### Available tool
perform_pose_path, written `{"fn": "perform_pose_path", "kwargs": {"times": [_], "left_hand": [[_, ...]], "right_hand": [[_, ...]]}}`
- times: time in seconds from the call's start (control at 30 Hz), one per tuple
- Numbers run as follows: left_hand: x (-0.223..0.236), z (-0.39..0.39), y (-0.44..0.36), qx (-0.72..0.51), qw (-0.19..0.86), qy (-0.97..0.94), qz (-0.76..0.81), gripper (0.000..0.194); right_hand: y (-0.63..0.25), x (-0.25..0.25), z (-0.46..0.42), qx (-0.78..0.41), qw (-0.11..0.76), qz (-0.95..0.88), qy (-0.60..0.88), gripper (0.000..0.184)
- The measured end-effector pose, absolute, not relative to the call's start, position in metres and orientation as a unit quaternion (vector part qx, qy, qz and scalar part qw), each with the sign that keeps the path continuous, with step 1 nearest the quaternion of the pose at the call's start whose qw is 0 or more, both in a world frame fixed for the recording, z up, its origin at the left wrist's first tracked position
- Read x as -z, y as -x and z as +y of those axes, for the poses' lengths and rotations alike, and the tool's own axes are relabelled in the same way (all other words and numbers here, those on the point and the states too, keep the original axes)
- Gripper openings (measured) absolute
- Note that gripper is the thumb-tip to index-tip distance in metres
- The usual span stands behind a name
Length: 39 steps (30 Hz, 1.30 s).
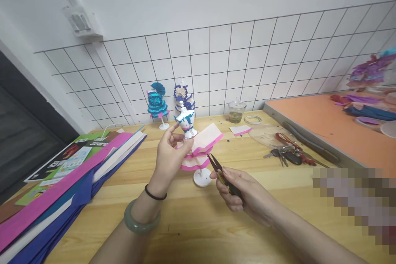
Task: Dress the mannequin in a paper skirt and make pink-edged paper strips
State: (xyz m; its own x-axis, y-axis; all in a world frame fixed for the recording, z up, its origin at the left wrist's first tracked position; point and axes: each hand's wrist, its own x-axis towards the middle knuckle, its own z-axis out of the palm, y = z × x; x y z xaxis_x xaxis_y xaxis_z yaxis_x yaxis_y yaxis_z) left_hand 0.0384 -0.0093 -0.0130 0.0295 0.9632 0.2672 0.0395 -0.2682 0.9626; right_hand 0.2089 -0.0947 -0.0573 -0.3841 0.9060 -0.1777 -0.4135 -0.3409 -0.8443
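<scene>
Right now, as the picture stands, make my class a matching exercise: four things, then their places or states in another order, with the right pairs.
1. Left hand
2. Right hand
3. Keys
4. Glass jar

A. Lying in a bunch on the wooden table
B. Gripping a dark pointed tool
C. Clear, standing near the wall
D. Holding a white figurine with a pink-edged skirt

Pairs: 1-D, 2-B, 3-A, 4-C

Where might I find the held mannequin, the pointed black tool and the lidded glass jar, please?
Held mannequin (186,121): head view, on its white torso.
Pointed black tool (218,164): head view, on one of its blades.
Lidded glass jar (236,116): head view, on its glass body.
</scene>
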Motion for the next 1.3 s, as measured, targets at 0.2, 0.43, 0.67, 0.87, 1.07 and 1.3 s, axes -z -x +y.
{"fn": "perform_pose_path", "kwargs": {"times": [0.2,0.43,0.67,0.87,1.07,1.3], "left_hand": [[0.017,-0.015,-0.045,-0.55,0.404,-0.593,0.427,0.066],[0.016,-0.024,-0.051,-0.557,0.336,-0.616,0.444,0.055],[0.02,-0.028,-0.051,-0.558,0.213,-0.672,0.438,0.048],[0.022,-0.03,-0.052,-0.556,0.194,-0.686,0.428,0.047],[0.021,-0.028,-0.054,-0.566,0.255,-0.664,0.417,0.045],[0.025,-0.024,-0.054,-0.57,0.288,-0.65,0.411,0.047]], "right_hand": [[-0.209,0.055,-0.093,-0.761,0.446,-0.327,0.341,0.03],[-0.21,0.055,-0.092,-0.766,0.453,-0.314,0.331,0.029],[-0.213,0.054,-0.093,-0.787,0.437,-0.295,0.32,0.028],[-0.214,0.054,-0.091,-0.789,0.444,-0.294,0.307,0.027],[-0.214,0.055,-0.089,-0.784,0.447,-0.299,0.311,0.027],[-0.214,0.056,-0.09,-0.779,0.453,-0.305,0.309,0.027]]}}
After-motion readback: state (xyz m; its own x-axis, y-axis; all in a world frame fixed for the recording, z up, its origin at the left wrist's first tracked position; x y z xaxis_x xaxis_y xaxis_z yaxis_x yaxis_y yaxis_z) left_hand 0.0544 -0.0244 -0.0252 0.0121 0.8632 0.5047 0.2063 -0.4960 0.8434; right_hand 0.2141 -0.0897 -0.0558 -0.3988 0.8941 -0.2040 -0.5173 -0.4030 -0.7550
